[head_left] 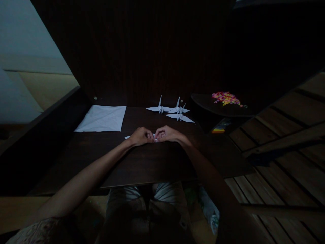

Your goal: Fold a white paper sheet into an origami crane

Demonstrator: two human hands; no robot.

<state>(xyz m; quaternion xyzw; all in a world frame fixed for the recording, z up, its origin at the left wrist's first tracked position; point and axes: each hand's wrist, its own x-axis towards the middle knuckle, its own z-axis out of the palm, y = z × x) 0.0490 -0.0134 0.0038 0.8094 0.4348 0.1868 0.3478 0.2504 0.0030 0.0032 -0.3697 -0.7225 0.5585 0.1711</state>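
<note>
My left hand [141, 136] and my right hand [166, 134] meet over the dark desk, fingers bent and closed on a small folded white paper [154, 136]. Most of that paper is hidden by the hands; a pointed white tip sticks out left of my left hand. Beyond the hands stand several white paper cranes [179, 117] with long narrow wings spread and thin points rising. To the left lies a creased, flat white sheet of paper [104, 118].
On the right, a small dark corner shelf [203, 101] carries a pile of pink and yellow bits [227, 98]. Beneath it sits a small yellow-edged object [218, 130]. A dark panel rises behind the desk [147, 166], and a dark side board [43, 128] borders its left.
</note>
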